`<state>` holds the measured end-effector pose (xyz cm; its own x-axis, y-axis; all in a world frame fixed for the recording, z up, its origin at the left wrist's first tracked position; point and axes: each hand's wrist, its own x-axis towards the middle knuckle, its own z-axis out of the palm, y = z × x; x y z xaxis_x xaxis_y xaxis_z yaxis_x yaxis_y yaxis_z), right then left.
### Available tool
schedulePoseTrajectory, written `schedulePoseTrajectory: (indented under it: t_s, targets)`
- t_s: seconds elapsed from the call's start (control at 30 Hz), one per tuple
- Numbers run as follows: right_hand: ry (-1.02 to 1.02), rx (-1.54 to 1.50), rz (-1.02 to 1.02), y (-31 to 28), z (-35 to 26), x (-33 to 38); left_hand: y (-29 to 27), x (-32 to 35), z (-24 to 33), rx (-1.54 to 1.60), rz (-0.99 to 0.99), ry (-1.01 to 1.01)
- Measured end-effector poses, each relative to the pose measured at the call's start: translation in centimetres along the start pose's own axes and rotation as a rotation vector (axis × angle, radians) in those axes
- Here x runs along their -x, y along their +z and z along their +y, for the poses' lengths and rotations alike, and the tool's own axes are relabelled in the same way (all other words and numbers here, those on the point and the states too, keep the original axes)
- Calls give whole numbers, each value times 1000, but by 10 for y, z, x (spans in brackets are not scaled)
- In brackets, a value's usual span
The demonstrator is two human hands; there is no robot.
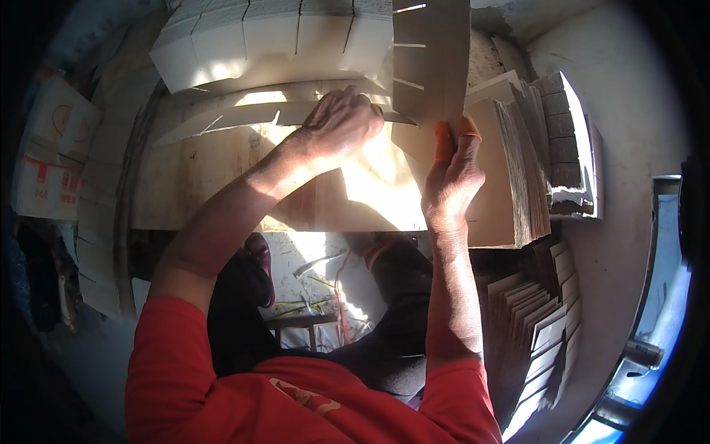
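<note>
My left hand (342, 126) is closed on a long slotted cardboard strip (240, 116), which stretches leftward above the pale wooden tabletop (185, 192). My right hand (452, 177) wears orange covers on its thumb and a finger. It pinches the near end of a second slotted cardboard strip (433, 70), pointing away from me with slots cut into its left edge. The right end of the first strip reaches the second one near my right fingertips. Whether the two strips interlock there I cannot tell.
A large block of slotted cardboard (274, 37) stands at the far side. Stacked cardboard sheets (492, 177) lie right of my right hand, with more bundled pieces (563, 140) beyond. Further cardboard (529, 318) leans low at right. A printed carton (52, 155) sits at far left.
</note>
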<state>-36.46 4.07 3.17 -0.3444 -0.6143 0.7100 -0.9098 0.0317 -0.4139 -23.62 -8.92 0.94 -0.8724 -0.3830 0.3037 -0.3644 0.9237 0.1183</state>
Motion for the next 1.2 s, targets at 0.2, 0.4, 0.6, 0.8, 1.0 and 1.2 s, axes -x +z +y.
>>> schedulePoseTrajectory:
  t_s: [0.2, 0.4, 0.6, 0.8, 1.0, 1.2]
  targets:
    - [7, -46, -9, 1, 0, 1, 3, 9, 5, 3, 131, 78]
    - [-30, -70, 8, 2, -1, 4, 14, 14, -2, -13, 139, -6]
    - [-54, -85, 16, 7, -5, 4, 11, 17, 5, 12, 142, 18]
    - [-4, -67, -22, 5, -1, 8, 17, 31, 6, -47, 252, 83]
    - [-13, -58, -25, -2, -11, 9, 21, 35, 1, -90, 226, -27]
    - [-119, -137, -16, 11, -4, 10, 15, 35, 13, 19, 210, -54]
